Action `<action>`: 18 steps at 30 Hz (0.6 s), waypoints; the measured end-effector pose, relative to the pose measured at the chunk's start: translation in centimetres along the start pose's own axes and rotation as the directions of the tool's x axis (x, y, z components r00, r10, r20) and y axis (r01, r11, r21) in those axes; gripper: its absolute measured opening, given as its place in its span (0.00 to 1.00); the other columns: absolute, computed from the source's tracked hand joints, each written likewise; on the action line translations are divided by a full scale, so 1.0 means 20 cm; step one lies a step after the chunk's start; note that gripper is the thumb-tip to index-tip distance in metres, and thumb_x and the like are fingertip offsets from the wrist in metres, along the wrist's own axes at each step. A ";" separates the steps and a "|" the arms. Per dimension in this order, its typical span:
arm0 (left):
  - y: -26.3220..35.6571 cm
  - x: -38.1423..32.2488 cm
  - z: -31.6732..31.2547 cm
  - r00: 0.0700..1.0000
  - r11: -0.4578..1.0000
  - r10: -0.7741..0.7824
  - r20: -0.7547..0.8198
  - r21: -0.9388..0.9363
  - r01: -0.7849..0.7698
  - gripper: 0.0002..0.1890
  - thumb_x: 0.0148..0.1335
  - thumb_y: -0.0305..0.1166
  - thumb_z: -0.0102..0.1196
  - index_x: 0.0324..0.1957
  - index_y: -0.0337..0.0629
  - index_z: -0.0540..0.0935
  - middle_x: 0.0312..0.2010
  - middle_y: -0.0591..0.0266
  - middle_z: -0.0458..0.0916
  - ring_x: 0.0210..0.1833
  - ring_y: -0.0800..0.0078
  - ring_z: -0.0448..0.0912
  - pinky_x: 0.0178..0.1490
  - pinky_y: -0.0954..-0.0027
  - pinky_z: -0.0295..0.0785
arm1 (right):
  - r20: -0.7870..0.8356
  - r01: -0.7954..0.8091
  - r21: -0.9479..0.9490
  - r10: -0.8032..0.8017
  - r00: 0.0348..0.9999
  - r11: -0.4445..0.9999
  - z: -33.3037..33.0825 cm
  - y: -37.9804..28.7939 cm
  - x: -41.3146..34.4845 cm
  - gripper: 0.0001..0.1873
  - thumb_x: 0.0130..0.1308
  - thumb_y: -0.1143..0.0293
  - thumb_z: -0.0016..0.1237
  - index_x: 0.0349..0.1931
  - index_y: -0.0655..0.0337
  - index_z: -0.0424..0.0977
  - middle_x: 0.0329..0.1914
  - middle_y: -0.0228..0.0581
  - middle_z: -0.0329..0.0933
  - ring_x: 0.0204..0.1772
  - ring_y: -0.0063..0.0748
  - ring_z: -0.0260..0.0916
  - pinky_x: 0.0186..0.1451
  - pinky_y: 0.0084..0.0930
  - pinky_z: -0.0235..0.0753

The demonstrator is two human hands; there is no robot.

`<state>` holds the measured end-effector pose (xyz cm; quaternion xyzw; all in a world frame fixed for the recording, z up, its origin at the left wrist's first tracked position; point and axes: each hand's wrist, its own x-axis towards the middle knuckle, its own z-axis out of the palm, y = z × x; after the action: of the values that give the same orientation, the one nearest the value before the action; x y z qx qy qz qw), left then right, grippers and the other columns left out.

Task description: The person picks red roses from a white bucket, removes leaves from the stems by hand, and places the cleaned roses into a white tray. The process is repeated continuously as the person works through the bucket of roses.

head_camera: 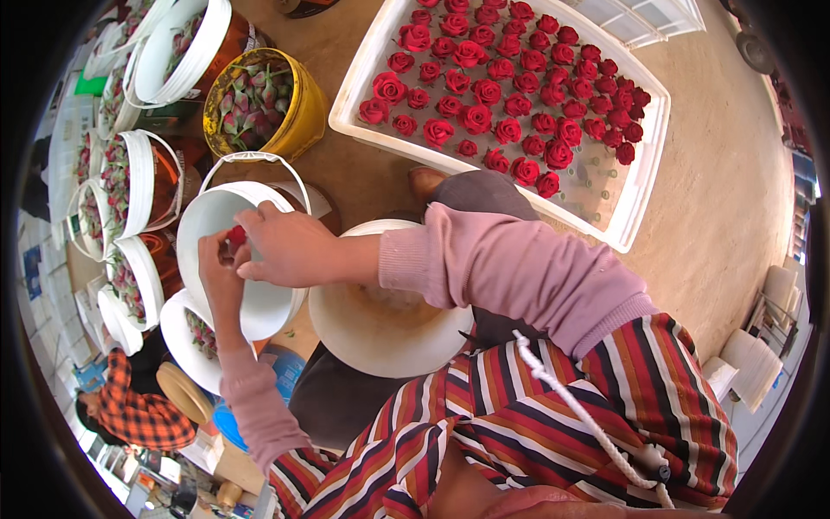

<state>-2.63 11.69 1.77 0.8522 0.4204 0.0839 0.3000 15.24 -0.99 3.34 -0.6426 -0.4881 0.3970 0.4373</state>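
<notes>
Over a white bucket with a raised handle, both my hands meet at a small red rose bloom. My left hand pinches the bloom from the left side. Across from it, my right hand has its fingers and thumb curled against the bloom, hiding part of it. Beneath my right forearm, a wide off-white basin rests at my lap, its inside stained brown. A large white crate ahead to the right holds several open red roses, spaced in rows with heads up.
A yellow bucket of rosebuds stands beyond the white bucket. More white buckets of buds line the left. A blue lid lies near my left sleeve. A person in a checked shirt is at lower left. Stacked white containers stand right.
</notes>
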 end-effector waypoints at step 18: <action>0.22 -0.42 0.11 0.946 0.570 -0.318 0.068 -0.783 0.248 0.13 0.73 0.30 0.52 0.55 0.34 0.75 0.44 0.62 0.80 0.44 0.76 0.81 0.47 0.73 0.78 | 0.063 0.214 0.179 -0.228 0.972 0.960 0.10 -0.01 0.02 0.08 0.56 0.73 0.56 0.34 0.67 0.75 0.42 0.51 0.74 0.44 0.55 0.76 0.49 0.43 0.76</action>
<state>-4.10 2.19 3.53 0.5533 0.4839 0.2432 0.6329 13.45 -0.29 2.93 -0.5271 -0.5387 0.4124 0.5118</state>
